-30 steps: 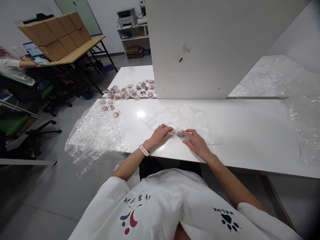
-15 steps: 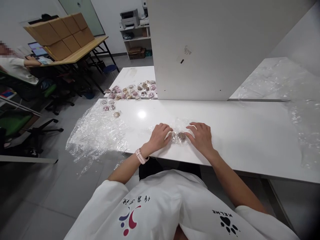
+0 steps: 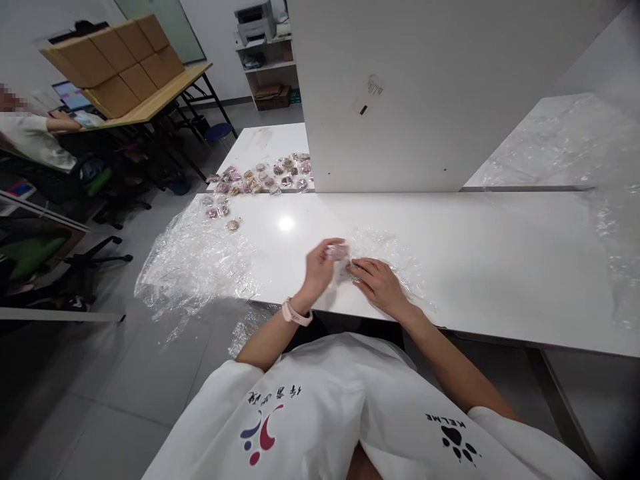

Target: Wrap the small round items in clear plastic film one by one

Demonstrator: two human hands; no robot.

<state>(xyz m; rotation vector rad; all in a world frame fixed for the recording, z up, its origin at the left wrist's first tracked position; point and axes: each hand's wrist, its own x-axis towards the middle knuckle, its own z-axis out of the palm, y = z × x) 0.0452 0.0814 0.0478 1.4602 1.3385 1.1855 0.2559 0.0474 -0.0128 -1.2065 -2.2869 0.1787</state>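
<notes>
My left hand is closed on a small pinkish item in clear wrap, lifted a little off the white table. Just to its right, my right hand is low over the tabletop, its fingertips pressed together on crinkled clear plastic wrap. Something small and darker seems to lie inside that wrap, partly covered by the fingers. More clear plastic spreads flat behind and beside my right hand.
Several small wrapped pieces lie at the back left, with a single brownish one nearer. A heap of plastic film hangs over the left edge. A white upright panel stands behind. Another person sits at far left.
My left hand has risen and turned, now with the pinkish wrapped item in it. My right hand has moved left and its fingers have come together. Loose plastic now shows behind it.
</notes>
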